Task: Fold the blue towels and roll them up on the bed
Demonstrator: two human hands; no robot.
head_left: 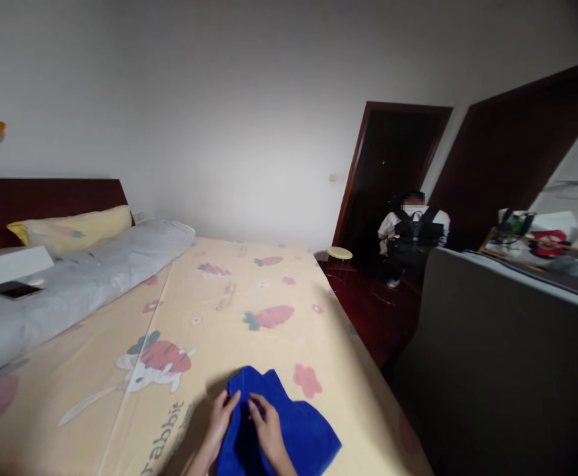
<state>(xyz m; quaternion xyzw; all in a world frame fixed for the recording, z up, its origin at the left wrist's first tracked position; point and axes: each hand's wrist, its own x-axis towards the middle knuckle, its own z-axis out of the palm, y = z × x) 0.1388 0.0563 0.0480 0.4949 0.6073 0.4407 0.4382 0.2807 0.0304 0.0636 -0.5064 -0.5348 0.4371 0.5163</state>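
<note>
The largest thing in view was the wide bed with a pale yellow sheet printed with carrots, flowers and a rabbit [249, 284], and the work went on at its near side. Along its far left ran a long, rumpled grey quilt [125, 254], untouched; beyond the bed's right side, near the dark door, was a person in a white top with black straps [412, 231], well apart from the work. The soft, deep-blue piece of cloth [301, 426] lay loosely bunched on the sheet, its far outline uneven, one corner spread to the right and its near end cut off by the frame. Judging by this, the handling was only partway along: the cloth was out on the bed and taken up, but it was neither smoothed flat nor released, and whether any fold was complete could not be told. The left hand [223, 408] was clamped on the cloth's left edge, thumb on top. The right hand [268, 423] rested beside a dark hollow in the cloth, thumb and forefinger close together; whether they pinched fabric was unclear.
</note>
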